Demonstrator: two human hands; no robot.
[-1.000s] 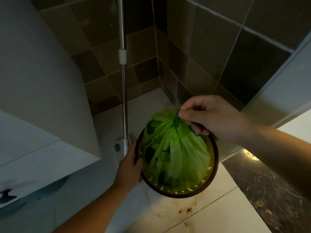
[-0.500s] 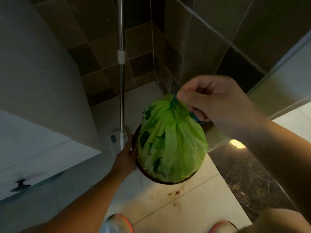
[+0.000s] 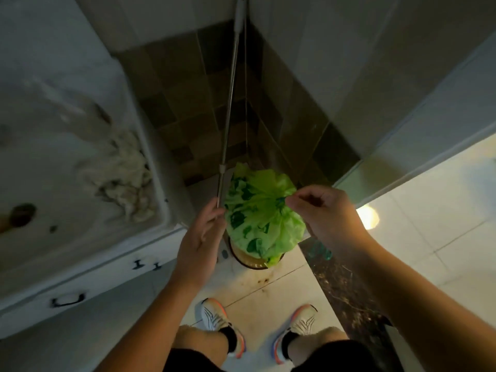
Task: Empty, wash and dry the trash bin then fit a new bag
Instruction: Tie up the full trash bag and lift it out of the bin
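**Full bag lifted above the bin by its gathered neck**

From the head view, looking straight down, I have the green trash bag (image 3: 261, 213) hanging above the trash bin (image 3: 253, 260), whose dark round rim shows just under the bag's lower edge, standing on the floor near the tiled corner. My right hand (image 3: 326, 214) pinches the bunched neck of the bag between thumb and fingertips, where the plastic folds gather together. My left hand (image 3: 200, 238) is beside the bag with fingers fairly straight and holding nothing; whether it touches the mop handle (image 3: 228, 132) running past it, I cannot tell.

I judge the bag to be thin, soft film, slippery and easy to tear; it bulges round, so it carries some load, though probably not much, since a fingertip pinch bears it. The neck is the place to hold, with a fuller wrap of the fingers if it starts to slide. The bin looks like rigid plastic, light, best taken by its rim.

The floor (image 3: 281, 296) is pale glossy tile with brown stains just in front of the bin, and a dark marbled strip (image 3: 346, 280) runs beside it. I would expect the tile to be slick when wet. To the left is a white sink (image 3: 153, 146) with a crumpled rag (image 3: 126, 181) in it, above a cabinet with dark handles. My two shoes (image 3: 214, 318) stand just behind the bin. The light is dim.
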